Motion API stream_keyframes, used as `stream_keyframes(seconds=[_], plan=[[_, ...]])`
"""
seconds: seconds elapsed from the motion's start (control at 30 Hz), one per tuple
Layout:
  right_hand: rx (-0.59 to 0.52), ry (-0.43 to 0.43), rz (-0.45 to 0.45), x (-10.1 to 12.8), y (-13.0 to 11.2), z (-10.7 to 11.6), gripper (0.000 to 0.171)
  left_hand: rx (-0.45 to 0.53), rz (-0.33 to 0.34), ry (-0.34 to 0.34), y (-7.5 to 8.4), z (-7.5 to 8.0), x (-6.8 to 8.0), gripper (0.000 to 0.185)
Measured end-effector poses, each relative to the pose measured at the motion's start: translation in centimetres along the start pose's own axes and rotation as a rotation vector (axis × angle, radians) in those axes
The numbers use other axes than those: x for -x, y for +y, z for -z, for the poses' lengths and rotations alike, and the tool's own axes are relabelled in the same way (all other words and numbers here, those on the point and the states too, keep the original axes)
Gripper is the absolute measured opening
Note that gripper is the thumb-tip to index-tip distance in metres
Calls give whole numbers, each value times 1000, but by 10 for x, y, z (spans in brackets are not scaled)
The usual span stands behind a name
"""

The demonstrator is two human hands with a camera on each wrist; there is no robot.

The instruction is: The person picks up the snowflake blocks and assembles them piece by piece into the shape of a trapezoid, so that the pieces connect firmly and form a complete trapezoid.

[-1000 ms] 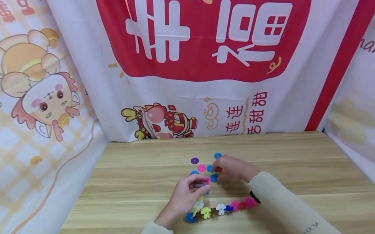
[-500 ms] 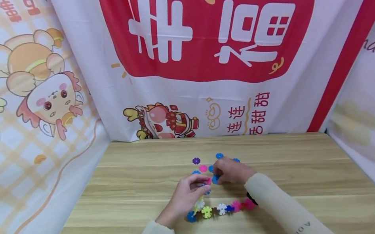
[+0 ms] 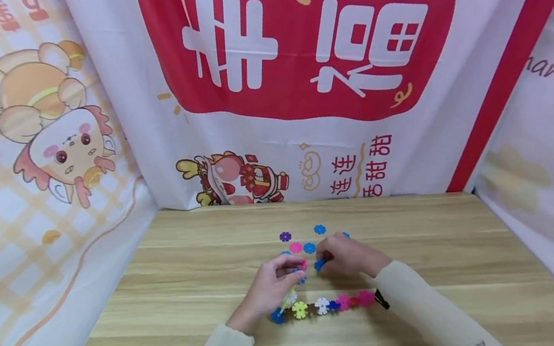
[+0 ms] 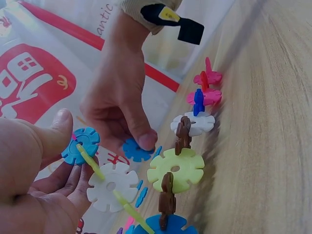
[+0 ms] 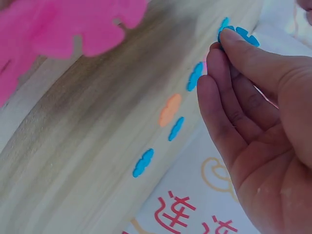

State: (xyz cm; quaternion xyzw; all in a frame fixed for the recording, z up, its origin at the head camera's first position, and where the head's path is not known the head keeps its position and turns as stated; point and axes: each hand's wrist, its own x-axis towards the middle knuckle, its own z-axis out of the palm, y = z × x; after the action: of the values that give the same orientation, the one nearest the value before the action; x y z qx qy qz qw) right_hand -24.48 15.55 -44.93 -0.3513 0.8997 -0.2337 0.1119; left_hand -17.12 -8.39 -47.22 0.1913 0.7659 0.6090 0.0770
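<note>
A small blue flower piece (image 4: 136, 150) is up in the right hand (image 3: 351, 254), pinched between the thumb and the fingers. It is near the pink piece (image 3: 303, 265) at the end of the flower chain (image 4: 175, 169), but the two are apart. The left hand (image 3: 267, 285) holds that end of the chain, with its thumb and fingers bent around it. From there the chain goes past a blue disc (image 4: 82, 146) and a white disc (image 4: 113, 187), with thin yellow bits in between, down to a blue corner piece (image 3: 277, 315). There it turns and runs across the wooden table (image 3: 168, 306), with yellow, brown, white, dark blue, pink and red pieces. Past the hands, some loose pieces lie flat on the table: a purple one (image 3: 285, 236), a pink one (image 3: 295, 247), a few blue ones (image 3: 309, 247) and an orange one (image 5: 170, 110). The person's light sleeves (image 3: 434, 307) come in from the bottom. Behind the table hangs a white cloth (image 3: 250, 132) with a big red patch (image 3: 288, 23) and fat white writing. A cartoon animal (image 3: 42, 111) shows upside down on the left cloth.
</note>
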Motion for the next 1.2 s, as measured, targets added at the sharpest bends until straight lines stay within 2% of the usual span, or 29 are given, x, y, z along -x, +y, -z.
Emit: stream_keyframes(seconds=[0.17, 0.53, 0.77, 0.9, 1.03, 1.2], plan=[[-33, 31, 48, 10, -6, 6, 4, 0, -6, 8, -2, 1, -2, 28], [-115, 126, -16, 38, -17, 5, 7, 4, 19, 1, -2, -1, -2, 30], [-249, 237, -17, 51, -21, 8, 7, 11, 23, -7, -3, -2, -3, 37], [-270, 295, -7, 55, -23, 10, 8, 4, 28, 0, -3, -2, -3, 34], [-272, 300, -3, 56, -24, 10, 7, 4, 31, -1, -4, -2, -4, 31], [-269, 283, 52, 53, -26, 8, 6, 3, 24, -10, -6, -1, -4, 32]])
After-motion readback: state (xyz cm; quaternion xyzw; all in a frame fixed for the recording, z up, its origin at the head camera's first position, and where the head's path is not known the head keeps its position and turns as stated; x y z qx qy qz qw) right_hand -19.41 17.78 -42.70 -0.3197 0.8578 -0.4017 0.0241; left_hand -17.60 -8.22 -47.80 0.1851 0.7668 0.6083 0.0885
